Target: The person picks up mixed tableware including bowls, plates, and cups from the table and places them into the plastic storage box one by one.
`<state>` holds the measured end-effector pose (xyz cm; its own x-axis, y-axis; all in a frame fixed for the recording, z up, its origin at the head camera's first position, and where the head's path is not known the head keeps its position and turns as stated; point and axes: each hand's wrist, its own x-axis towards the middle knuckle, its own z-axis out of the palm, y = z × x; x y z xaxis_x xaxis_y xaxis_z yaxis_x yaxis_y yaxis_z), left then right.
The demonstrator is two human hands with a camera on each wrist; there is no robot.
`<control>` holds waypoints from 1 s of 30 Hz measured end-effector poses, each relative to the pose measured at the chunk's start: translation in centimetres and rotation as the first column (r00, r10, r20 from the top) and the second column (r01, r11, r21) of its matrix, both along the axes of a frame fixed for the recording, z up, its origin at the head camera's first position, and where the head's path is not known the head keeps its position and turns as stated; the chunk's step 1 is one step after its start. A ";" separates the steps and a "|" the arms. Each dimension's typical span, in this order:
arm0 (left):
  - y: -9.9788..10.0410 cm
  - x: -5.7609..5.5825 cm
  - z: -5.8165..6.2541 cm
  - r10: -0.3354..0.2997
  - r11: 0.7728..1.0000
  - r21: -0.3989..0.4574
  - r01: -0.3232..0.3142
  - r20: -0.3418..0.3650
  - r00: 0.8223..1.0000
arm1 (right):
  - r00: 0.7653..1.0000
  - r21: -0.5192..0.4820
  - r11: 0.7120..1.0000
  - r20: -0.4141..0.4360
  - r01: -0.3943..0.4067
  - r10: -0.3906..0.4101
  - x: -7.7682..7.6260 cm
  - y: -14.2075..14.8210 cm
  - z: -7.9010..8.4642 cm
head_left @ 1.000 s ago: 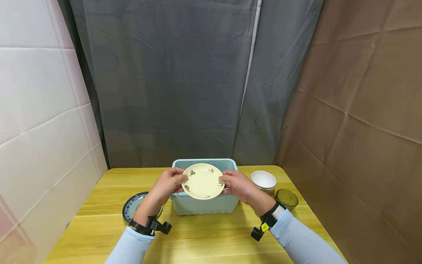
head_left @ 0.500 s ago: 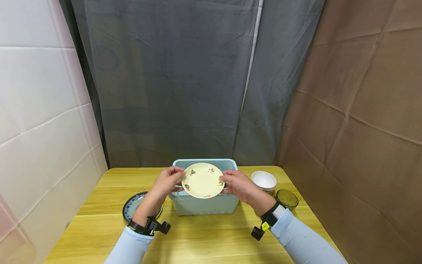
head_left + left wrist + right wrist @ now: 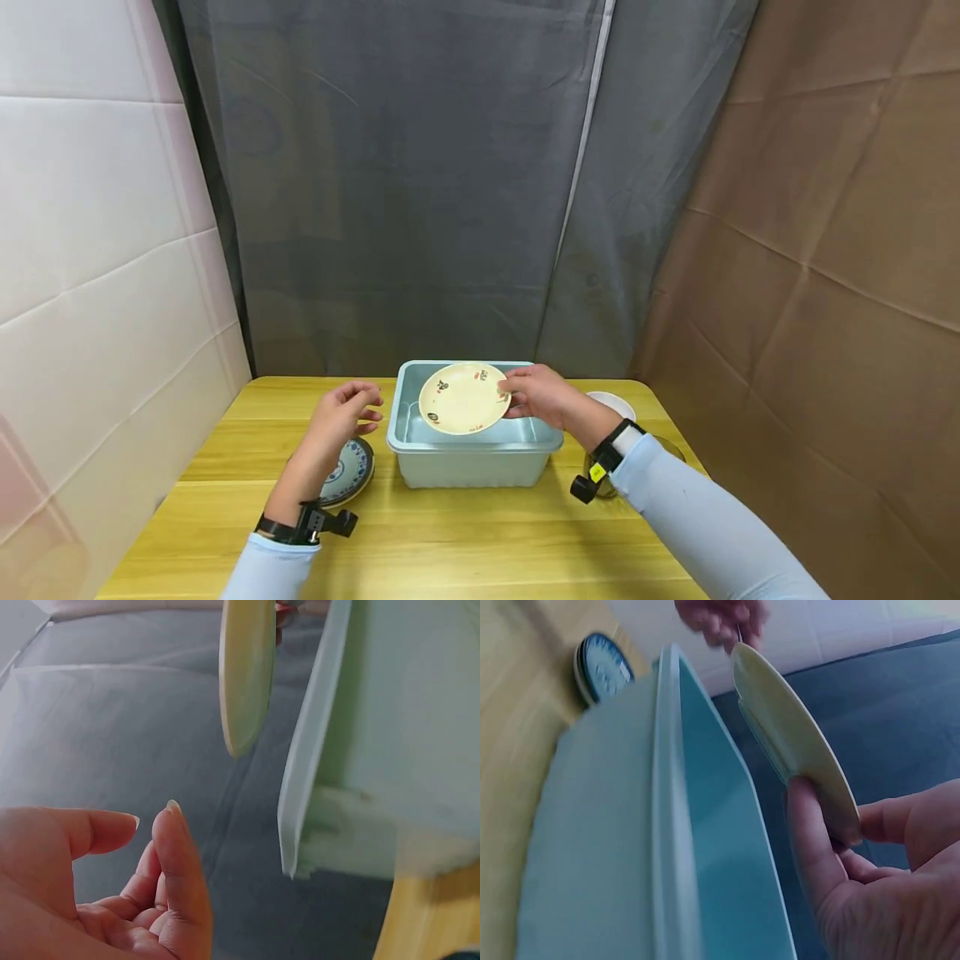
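A cream plate with small printed motifs (image 3: pixel 463 398) is held over the light-blue plastic bin (image 3: pixel 480 467). My right hand (image 3: pixel 542 393) pinches its right rim; the right wrist view shows the thumb and fingers on opposite faces of the plate (image 3: pixel 795 727). My left hand (image 3: pixel 345 414) hangs in the air left of the bin, apart from the plate, its fingers loosely bent. In the left wrist view, a gap shows between that hand's thumb and fingertips, with nothing held. Below the left hand lies a stack of blue-patterned plates (image 3: pixel 352 468), partly hidden by the forearm.
On the right, a white bowl (image 3: pixel 613 403) and greenish glassware (image 3: pixel 670 450) stand on the wooden table (image 3: pixel 465 542), partly behind the right forearm. A grey curtain (image 3: pixel 412 208) hangs behind, with a white sheet at left and a brown one at right.
My left hand has let go of the plate and moved left and slightly down. The right hand alone holds the plate. The head view has shifted slightly, and more of the bin's inside shows.
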<state>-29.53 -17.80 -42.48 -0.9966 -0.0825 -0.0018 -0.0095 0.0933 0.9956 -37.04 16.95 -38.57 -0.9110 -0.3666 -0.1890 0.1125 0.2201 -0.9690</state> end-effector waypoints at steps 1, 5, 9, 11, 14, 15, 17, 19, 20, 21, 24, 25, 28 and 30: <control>-0.3 0.1 -0.2 0.009 1.000 0.002 -0.009 0.004 1.000 | 1.000 0.016 1.000 0.007 -0.004 0.004 -0.4 0.0 0.1; -1.1 0.8 -0.9 0.031 0.999 -0.019 -0.031 0.020 0.999 | 0.999 0.053 0.998 0.032 -0.045 0.044 -2.3 -0.1 0.4; -1.3 1.2 -1.5 0.037 0.998 -0.049 -0.036 0.031 0.999 | 0.996 0.078 0.994 0.048 -0.073 0.070 -3.9 -0.3 0.6; -1.2 1.4 -1.7 0.033 0.997 -0.064 -0.032 0.027 0.999 | 0.996 0.104 0.992 0.047 -0.077 0.073 -4.5 -0.4 0.6; -1.1 1.5 -2.0 0.033 0.996 -0.079 -0.031 0.016 0.999 | 0.995 0.139 0.986 0.051 -0.090 0.083 -5.4 -0.4 0.6; -1.0 1.5 -2.1 0.032 0.996 -0.087 -0.031 0.012 0.999 | 0.994 0.148 0.984 0.056 -0.098 0.091 -5.7 -0.4 0.5; -1.0 1.5 -2.3 0.028 0.995 -0.093 -0.027 0.004 1.000 | 0.992 0.171 0.978 0.069 -0.118 0.107 -6.3 -0.4 0.3; -1.0 1.6 -2.5 0.027 0.995 -0.098 -0.027 0.002 1.000 | 0.989 0.206 0.968 0.077 -0.140 0.127 -6.8 -0.4 0.0; -1.0 1.7 -2.6 0.027 0.995 -0.096 -0.027 0.005 1.000 | 0.987 0.224 0.963 0.082 -0.151 0.136 -7.0 -0.5 -0.1; -1.0 1.7 -2.8 0.027 0.995 -0.093 -0.026 0.007 1.000 | 0.986 0.237 0.958 0.086 -0.162 0.145 -7.2 -0.6 -0.2; -0.8 1.6 -3.0 0.034 0.996 -0.083 -0.032 0.017 0.999 | 0.981 0.270 0.944 0.100 -0.189 0.167 -7.6 -0.9 -0.6; -0.8 1.6 -3.1 0.033 0.996 -0.079 -0.031 0.018 0.999 | 0.979 0.275 0.941 0.108 -0.199 0.176 -7.8 -1.0 -0.8; -0.6 1.5 -3.2 0.030 0.996 -0.084 -0.029 0.010 1.000 | 0.971 0.301 0.925 0.122 -0.233 0.204 -8.2 -1.3 -1.2; -0.4 1.5 -3.1 0.025 0.996 -0.084 -0.025 0.002 1.000 | 0.966 0.325 0.911 0.129 -0.255 0.224 -8.4 -1.4 -1.5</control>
<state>-28.06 -18.23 -45.61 -0.9942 -0.1071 0.0034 -0.0157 0.1766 0.9842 -45.45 15.51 -40.08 -0.7781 -0.4723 -0.4142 0.0964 0.5617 -0.8217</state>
